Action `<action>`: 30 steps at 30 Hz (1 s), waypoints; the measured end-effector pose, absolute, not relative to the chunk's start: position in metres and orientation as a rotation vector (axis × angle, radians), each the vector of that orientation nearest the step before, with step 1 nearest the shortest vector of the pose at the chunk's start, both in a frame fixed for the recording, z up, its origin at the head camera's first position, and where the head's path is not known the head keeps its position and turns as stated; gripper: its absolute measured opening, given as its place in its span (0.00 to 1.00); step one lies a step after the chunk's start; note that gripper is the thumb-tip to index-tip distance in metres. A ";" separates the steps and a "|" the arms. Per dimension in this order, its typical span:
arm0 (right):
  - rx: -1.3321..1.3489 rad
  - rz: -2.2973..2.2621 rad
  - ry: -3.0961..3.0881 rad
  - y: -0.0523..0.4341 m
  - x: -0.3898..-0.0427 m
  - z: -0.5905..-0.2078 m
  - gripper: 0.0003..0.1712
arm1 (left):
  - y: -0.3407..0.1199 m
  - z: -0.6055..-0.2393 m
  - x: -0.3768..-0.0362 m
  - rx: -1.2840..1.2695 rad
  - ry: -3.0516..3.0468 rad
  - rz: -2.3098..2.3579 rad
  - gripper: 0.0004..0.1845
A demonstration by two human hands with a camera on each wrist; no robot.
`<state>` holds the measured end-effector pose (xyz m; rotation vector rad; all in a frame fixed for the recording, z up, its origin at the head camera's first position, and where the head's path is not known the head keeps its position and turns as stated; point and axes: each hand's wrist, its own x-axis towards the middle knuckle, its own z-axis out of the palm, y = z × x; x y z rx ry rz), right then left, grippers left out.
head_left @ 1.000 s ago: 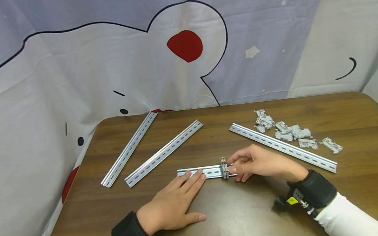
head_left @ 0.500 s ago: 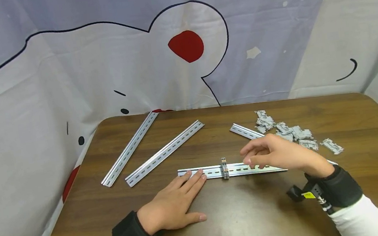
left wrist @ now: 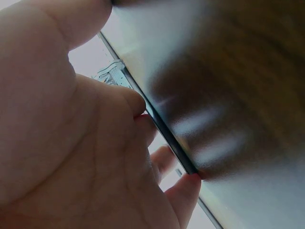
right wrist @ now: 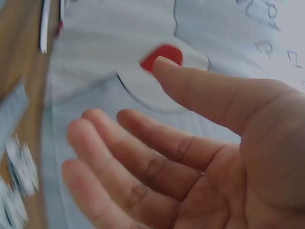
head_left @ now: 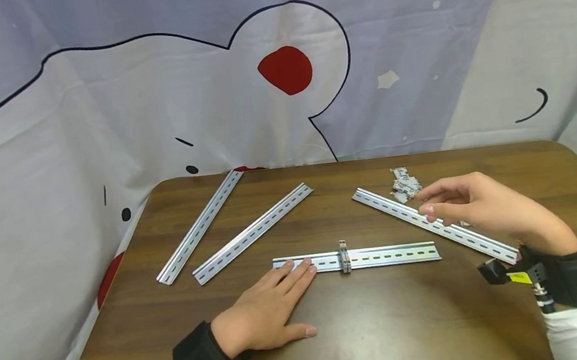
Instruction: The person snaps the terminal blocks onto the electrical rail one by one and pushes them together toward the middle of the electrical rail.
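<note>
A slotted metal DIN rail [head_left: 386,256] lies crosswise in the middle of the table. Clipped across it, left of its centre, stand thin grey terminal blocks [head_left: 344,256]. The fingertips of my left hand [head_left: 262,311] rest on the rail's left end, fingers straight, and in the left wrist view they touch its edge. My right hand [head_left: 484,209] hovers over the right-hand rail [head_left: 399,211], fingers relaxed and holding nothing; the right wrist view shows the bare palm. Behind it lies a pile of loose grey terminal blocks [head_left: 405,184], partly hidden by the hand.
Two more slotted rails, the far-left rail [head_left: 199,228] and the rail beside it [head_left: 252,233], lie slanted on the left of the wooden table [head_left: 373,327]. A printed cloth [head_left: 191,107] hangs behind the table's back edge.
My right hand has left the terminal blocks on the middle rail and moved right and away from me, uncovering that rail's right end. My left hand has stayed in place.
</note>
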<state>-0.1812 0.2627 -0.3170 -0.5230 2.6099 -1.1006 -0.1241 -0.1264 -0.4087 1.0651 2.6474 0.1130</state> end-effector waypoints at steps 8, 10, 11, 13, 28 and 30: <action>-0.258 -0.809 2.966 0.318 -0.178 -0.304 0.25 | -0.124 -0.409 -0.125 1.077 2.651 0.095 0.48; -0.183 -0.690 3.067 0.329 -0.180 -0.305 0.27 | -0.125 -0.409 -0.125 1.071 2.650 0.098 0.48; -0.171 -0.649 3.097 0.334 -0.181 -0.306 0.28 | -0.125 -0.409 -0.125 1.068 2.650 0.098 0.48; -0.159 -0.575 3.144 0.343 -0.184 -0.309 0.30 | -0.125 -0.409 -0.125 1.064 2.651 0.098 0.48; -0.035 -0.363 2.865 0.391 -0.211 -0.353 0.42 | -0.126 -0.409 -0.124 1.072 2.663 0.090 0.48; -0.002 -0.359 2.814 0.395 -0.213 -0.360 0.44 | -0.126 -0.409 -0.124 1.072 2.659 0.090 0.48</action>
